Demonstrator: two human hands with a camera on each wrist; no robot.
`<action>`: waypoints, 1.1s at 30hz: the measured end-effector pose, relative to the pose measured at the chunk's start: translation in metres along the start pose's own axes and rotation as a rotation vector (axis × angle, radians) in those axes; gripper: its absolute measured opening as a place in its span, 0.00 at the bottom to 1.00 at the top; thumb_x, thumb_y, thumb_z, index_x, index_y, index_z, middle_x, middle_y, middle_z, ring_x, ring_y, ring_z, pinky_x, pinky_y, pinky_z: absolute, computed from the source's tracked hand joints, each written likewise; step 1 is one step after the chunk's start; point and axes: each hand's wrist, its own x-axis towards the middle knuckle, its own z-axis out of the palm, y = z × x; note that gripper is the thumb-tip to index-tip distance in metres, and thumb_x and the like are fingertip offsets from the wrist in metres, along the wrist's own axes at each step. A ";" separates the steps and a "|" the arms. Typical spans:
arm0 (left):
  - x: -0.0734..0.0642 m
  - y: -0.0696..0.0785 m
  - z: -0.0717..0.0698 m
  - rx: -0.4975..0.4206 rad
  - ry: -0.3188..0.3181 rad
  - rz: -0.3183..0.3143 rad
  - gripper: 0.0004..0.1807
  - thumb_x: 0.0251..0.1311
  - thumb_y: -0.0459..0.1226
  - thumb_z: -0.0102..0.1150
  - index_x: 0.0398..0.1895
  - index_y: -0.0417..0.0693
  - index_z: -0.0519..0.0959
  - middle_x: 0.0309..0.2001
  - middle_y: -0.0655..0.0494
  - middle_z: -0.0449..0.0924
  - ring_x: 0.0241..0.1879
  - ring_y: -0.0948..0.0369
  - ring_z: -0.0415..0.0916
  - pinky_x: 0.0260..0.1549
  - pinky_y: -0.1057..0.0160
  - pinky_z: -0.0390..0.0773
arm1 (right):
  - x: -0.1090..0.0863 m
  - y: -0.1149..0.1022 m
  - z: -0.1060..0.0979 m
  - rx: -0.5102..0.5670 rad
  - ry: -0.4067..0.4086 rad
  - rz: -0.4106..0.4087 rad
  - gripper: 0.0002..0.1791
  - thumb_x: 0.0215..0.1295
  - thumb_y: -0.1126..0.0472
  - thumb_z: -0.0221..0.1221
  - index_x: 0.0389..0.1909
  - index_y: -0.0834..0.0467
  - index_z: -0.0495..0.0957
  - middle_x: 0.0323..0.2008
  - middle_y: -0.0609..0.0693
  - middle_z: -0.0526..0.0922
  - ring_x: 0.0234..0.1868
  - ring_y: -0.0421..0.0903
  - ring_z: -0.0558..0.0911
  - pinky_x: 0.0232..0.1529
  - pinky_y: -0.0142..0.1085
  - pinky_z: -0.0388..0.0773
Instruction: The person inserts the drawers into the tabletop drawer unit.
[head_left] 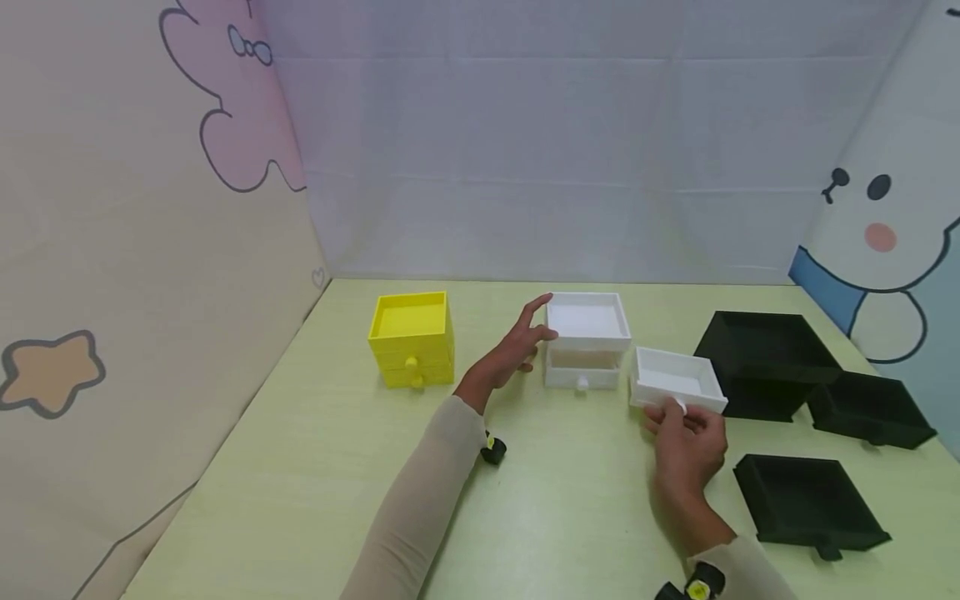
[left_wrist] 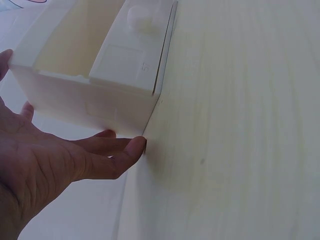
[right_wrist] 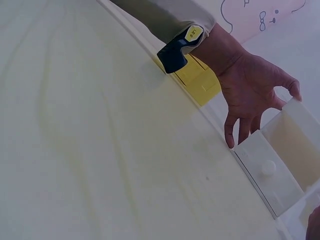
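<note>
My left hand [head_left: 513,354] touches the left side of a small white drawer cabinet [head_left: 588,342]. Its fingers are spread, one reaching up to the top edge. In the left wrist view, some fingertips [left_wrist: 135,146] lie low by the cabinet's bottom corner. The cabinet's upper slot gapes, while a lower drawer front [head_left: 600,380] with a round knob sits in place. Just right of the cabinet, my right hand [head_left: 688,450] pinches the knob of a pulled-out white drawer [head_left: 678,382], tilted slightly and with nothing inside. Only a bit of that hand shows in the right wrist view.
A yellow drawer cabinet [head_left: 411,358] with a knob stands to the left. On the right are a black cabinet shell [head_left: 772,354] and two separate black drawers, one beside it [head_left: 873,408] and one nearer [head_left: 813,500]. Fabric walls border the pale table [head_left: 300,500].
</note>
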 end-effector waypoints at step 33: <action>-0.003 0.000 0.000 -0.001 -0.010 0.012 0.33 0.57 0.55 0.50 0.63 0.93 0.49 0.74 0.53 0.34 0.67 0.46 0.48 0.53 0.37 0.60 | -0.029 0.001 -0.006 0.232 0.032 -0.207 0.05 0.57 0.69 0.59 0.31 0.62 0.72 0.28 0.57 0.80 0.22 0.44 0.84 0.26 0.33 0.79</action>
